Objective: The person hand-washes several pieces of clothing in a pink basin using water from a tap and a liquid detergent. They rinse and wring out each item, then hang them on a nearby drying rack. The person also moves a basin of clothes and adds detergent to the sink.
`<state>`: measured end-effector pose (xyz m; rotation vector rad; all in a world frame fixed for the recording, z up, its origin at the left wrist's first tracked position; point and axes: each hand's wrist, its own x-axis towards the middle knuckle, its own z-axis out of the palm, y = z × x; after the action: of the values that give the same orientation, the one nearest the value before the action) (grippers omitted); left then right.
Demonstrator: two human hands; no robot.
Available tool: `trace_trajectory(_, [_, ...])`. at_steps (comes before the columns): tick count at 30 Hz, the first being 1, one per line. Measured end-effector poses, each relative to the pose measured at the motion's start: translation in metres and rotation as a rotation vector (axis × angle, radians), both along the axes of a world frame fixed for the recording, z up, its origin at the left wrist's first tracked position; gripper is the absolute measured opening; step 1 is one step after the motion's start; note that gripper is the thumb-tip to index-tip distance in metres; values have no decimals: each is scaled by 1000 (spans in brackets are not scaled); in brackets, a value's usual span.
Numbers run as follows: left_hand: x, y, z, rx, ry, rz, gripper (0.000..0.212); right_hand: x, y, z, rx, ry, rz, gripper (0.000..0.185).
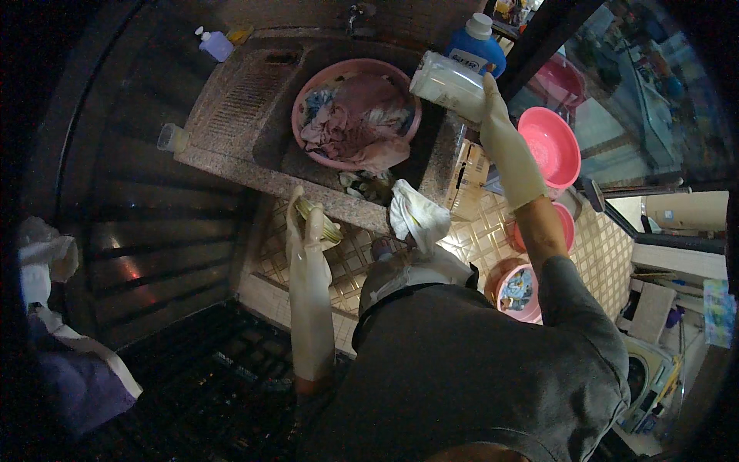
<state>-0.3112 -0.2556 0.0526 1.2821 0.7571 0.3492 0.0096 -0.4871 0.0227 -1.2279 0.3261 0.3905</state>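
My left hand (309,231), in a long pale rubber glove, grips a small yellow-green ridged object (327,226) in front of the sink's front edge; its exact kind is unclear. My right hand (492,95), gloved the same way, holds a clear plastic package or container (447,86) with white contents, tilted over the sink's right side. Below it, a pink basin (300,141) heaped with wet-looking pink, white and blue laundry (355,118) sits in the stone sink (271,124). A white cloth (417,212) drapes over the front rim, beside dark-and-white fabric (366,187).
A blue bottle (474,49) with a white cap stands behind my right hand. A faucet (353,20) is at the back. A lilac pump bottle (215,46) and a cup (173,138) flank the washboard (245,86). Pink basins (549,147) and a cardboard box (466,179) are on the right.
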Motion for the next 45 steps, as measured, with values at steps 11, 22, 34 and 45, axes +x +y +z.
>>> trace_trajectory(11, [23,-22,11,258,31,-54,71,11,-15,-43,411,77,177,72])
trace_trajectory(22, [108,-14,83,586,32,-434,62,-79,3,-28,373,137,577,64])
trace_trajectory(34, [110,-56,68,-4,-336,-769,65,-193,-13,33,161,82,-32,70])
trace_trajectory(45, [71,-201,56,12,-470,-1193,62,-331,-110,11,-20,-48,-682,78])
